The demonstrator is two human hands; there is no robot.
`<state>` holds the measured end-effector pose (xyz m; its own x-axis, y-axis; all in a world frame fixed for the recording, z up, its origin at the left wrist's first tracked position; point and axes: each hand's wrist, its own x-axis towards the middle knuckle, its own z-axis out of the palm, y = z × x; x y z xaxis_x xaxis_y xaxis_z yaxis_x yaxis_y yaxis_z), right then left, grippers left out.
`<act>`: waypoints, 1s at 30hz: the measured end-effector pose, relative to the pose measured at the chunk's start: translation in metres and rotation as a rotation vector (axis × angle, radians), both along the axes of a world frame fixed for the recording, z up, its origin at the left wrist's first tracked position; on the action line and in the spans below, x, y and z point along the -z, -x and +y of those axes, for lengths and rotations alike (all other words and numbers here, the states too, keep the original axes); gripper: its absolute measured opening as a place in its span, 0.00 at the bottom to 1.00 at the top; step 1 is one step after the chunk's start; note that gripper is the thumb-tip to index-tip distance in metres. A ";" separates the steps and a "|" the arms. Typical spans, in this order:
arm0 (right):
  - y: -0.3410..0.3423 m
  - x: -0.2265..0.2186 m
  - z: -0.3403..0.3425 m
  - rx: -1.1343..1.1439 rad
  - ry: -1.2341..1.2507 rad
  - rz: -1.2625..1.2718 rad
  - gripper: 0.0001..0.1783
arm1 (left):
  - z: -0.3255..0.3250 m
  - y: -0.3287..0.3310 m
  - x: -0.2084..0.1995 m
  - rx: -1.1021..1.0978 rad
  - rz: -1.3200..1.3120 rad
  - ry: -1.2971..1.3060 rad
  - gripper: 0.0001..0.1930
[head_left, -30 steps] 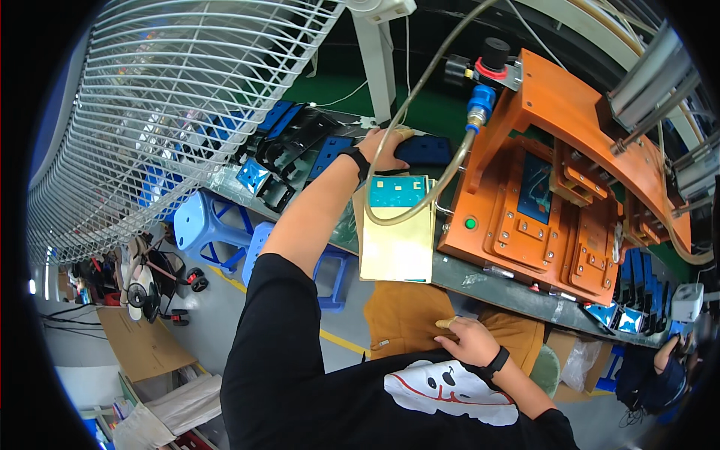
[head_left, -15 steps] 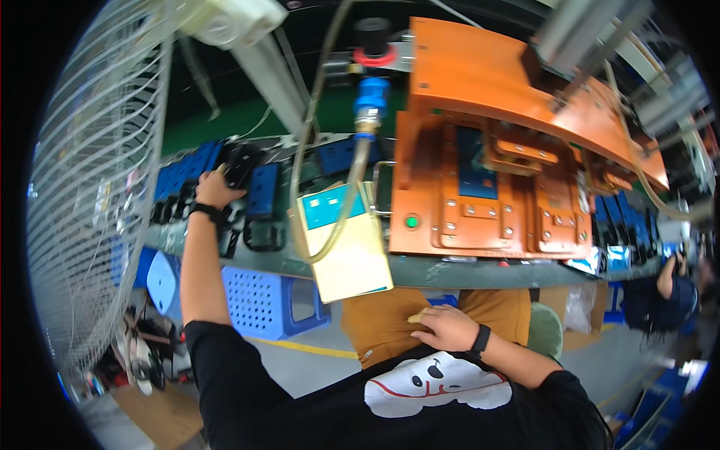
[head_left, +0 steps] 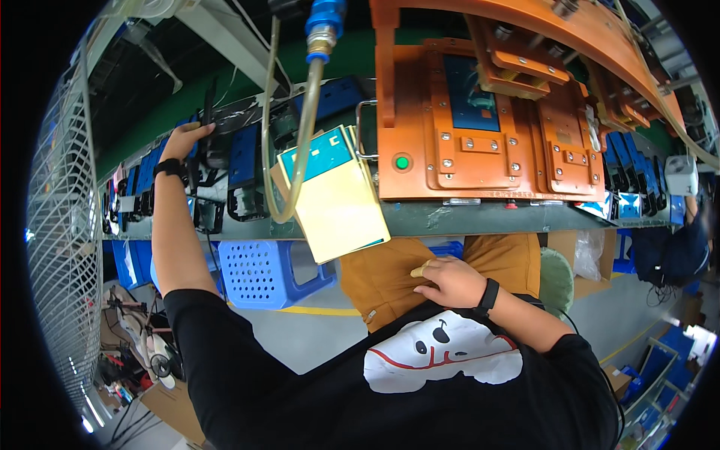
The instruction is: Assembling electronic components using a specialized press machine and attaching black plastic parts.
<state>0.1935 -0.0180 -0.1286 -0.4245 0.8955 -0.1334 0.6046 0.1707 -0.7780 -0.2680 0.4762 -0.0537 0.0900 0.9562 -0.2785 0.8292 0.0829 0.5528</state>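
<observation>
My left hand [head_left: 184,139] is stretched far out to the left over the workbench [head_left: 480,219], its fingers closed around a black part [head_left: 214,135] standing among blue holders [head_left: 244,161]. My right hand [head_left: 448,281] lies on my brown trouser leg below the bench edge, holding nothing, with a yellowish cot on one finger. Both wrists wear black bands. Between the hands, a stack of yellow sheets with a teal end [head_left: 334,196] hangs over the bench edge.
A large orange press fixture [head_left: 480,127] with a green button [head_left: 403,162] fills the bench ahead. A translucent hose [head_left: 298,142] drops from a blue fitting. A blue perforated stool [head_left: 259,271] stands under the bench, a fan grille [head_left: 60,225] at left, another person [head_left: 679,247] at right.
My left hand has swung from behind the yellow sheets out to the far left of the bench and closed on the black part. My right hand stays on my thigh.
</observation>
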 end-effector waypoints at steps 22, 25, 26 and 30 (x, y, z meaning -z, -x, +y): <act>-0.015 -0.003 0.003 0.029 0.033 -0.024 0.19 | -0.130 -0.095 0.027 0.235 0.234 -0.730 0.17; -0.024 -0.010 0.002 0.046 0.049 -0.023 0.19 | -0.182 -0.178 0.035 0.434 -0.099 -0.676 0.11; -0.027 -0.011 0.000 0.031 0.057 -0.026 0.19 | -0.186 -0.211 0.030 0.419 -0.139 -0.615 0.11; -0.043 -0.026 -0.001 0.023 0.065 -0.050 0.18 | -0.118 -0.305 0.041 0.426 -0.412 -0.426 0.09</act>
